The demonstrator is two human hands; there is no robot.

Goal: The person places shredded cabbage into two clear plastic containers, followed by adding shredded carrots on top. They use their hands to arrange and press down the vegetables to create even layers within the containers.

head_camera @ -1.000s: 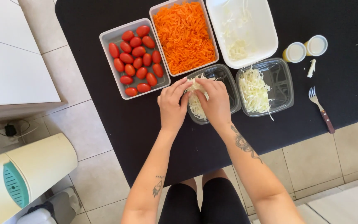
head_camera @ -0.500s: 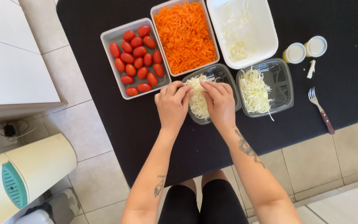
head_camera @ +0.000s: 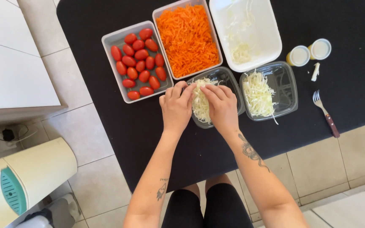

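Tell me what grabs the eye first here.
The bright shredded carrot in its tray at the top centre of the black table, with the red cherry tomatoes to its left. Below them, the left hand and right hand press shredded cabbage into a clear container.

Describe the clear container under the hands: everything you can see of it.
The clear container is a shallow, see-through plastic tub with rounded corners, upright on the black table. It holds pale shredded cabbage. The left hand and right hand cover its near half, fingers pressing on the cabbage. It sits close in front of the carrot tray, beside a second clear tub.
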